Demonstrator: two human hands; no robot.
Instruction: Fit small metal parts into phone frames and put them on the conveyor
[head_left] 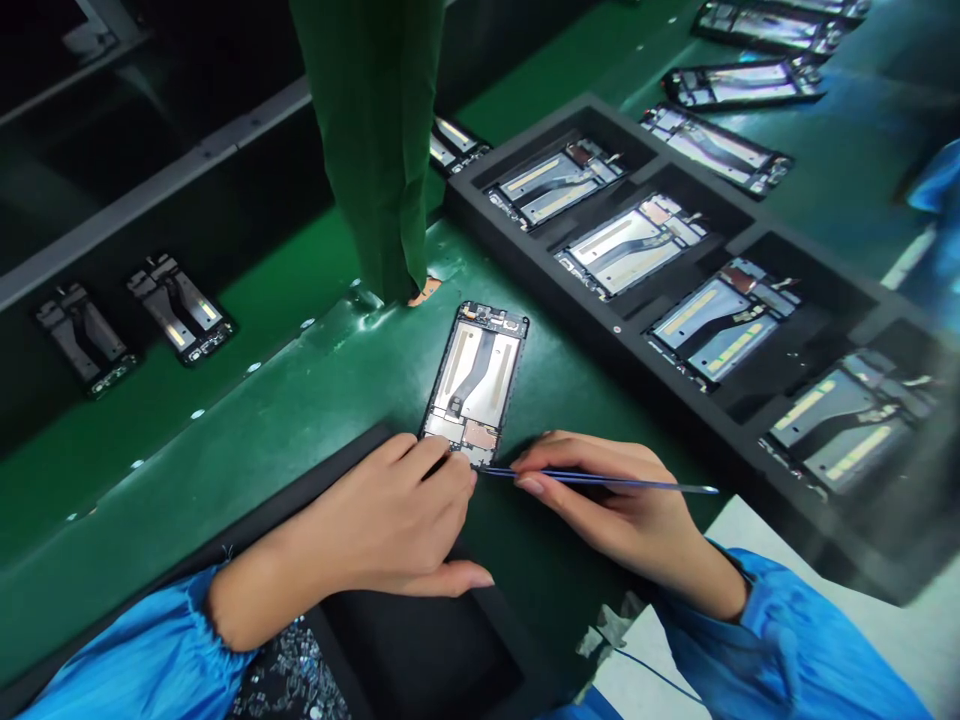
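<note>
On the green mat lies an opened smartphone [480, 375], its silver battery area and black ribbon cable showing. The curled fingers of my left hand [401, 520] press on its near end; the thumb sticks out to the right, off the phone. What lies under those fingertips is hidden. Between thumb and fingers my right hand [622, 500] is closed on thin blue tweezers [600, 481]. The tweezer tips point left and meet the phone's near edge, close to my left fingertips. Whether the tips grip a part is too small to tell.
To the right stands a black compartment tray [630, 345] holding several opened phones. More phones [735, 80] lie beyond it, and two [180, 305] at left. A green cloth [375, 130] hangs ahead. Near me are a black box [420, 650] and small clear pieces [289, 670].
</note>
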